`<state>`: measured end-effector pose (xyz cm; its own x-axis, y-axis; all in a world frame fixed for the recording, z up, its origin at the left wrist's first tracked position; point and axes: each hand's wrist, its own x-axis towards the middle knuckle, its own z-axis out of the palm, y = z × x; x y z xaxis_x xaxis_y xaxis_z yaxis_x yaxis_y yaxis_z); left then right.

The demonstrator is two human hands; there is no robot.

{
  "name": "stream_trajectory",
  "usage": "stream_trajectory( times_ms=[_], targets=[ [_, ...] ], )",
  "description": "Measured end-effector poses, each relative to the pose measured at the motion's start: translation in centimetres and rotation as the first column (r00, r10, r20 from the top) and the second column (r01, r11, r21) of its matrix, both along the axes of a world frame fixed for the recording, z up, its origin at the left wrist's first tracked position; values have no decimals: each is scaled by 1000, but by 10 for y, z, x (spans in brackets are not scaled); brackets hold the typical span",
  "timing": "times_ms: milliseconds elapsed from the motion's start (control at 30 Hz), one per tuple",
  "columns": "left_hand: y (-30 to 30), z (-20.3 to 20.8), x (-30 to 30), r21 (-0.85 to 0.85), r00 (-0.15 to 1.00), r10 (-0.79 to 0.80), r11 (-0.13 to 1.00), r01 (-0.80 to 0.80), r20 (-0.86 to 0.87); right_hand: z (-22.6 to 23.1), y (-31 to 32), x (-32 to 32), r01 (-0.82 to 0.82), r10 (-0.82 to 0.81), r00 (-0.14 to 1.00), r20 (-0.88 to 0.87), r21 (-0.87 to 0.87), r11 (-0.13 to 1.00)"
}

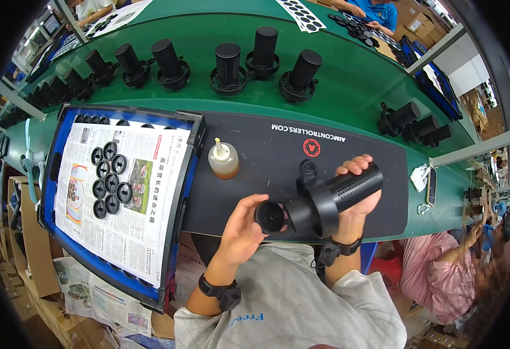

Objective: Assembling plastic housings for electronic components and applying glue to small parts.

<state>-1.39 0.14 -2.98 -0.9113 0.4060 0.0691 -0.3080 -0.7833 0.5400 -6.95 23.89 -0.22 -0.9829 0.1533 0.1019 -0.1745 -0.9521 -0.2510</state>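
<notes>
My left hand (243, 230) pinches a black round cap (269, 217) by its edge, with the disc face turned up. In my right hand (356, 212) is a black microphone housing (353, 189), its perforated barrel gripped from behind and tilted up to the right. A wide collar and a narrower neck form its lower left end, which points at the cap and nearly meets it. Whether the two touch I cannot tell. A small round fitting (308, 170) sticks out from the collar. Both hands are above a dark mat (249, 131).
A squeeze bottle (224, 163) with amber liquid stands on the mat. To the left, a blue tray (49, 186) carries newspaper (80, 232) with several round black caps (111, 183). Several similar black housings (228, 64) stand on the green bench (199, 43). Other people work across it.
</notes>
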Motion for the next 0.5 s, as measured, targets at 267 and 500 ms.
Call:
stream_trajectory(
  times_ms=[267, 500],
  targets=[
    [9, 15, 9, -331, 962, 168, 914, -235, -217, -2, -18, -1, 7, -8, 1000, 21, 25, 1000],
    [-1, 7, 6, -253, 997, 78, 964, -80, -19, -1, -13, -5, 3, 0, 999, -47, 59, 998]
  ],
)
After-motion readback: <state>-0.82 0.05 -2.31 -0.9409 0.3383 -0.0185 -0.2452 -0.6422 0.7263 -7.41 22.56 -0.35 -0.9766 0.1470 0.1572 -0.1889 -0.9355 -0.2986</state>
